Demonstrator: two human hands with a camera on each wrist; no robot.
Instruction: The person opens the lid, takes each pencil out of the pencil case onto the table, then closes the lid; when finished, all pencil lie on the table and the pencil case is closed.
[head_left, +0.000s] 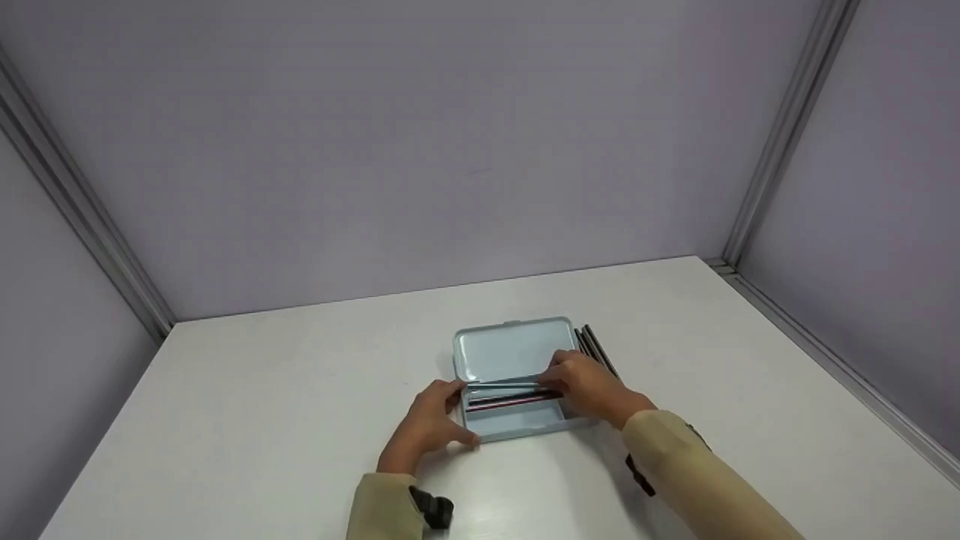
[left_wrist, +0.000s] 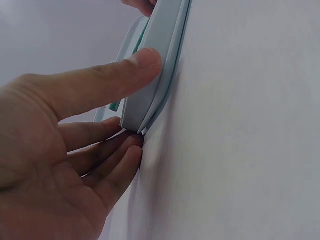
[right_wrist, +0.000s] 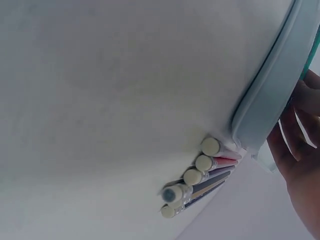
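White tabletop carries our open pencil case. Our left hand steadies its corner with thumb and straight fingers; our right hand pinches a pen inside, with more pens lying alongside.

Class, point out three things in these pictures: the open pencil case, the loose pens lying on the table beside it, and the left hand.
pencil case (head_left: 504, 351), head view, inside of the raised lid.
loose pens (right_wrist: 206, 176), right wrist view, their capped ends.
left hand (head_left: 427, 429), head view, back of the hand.
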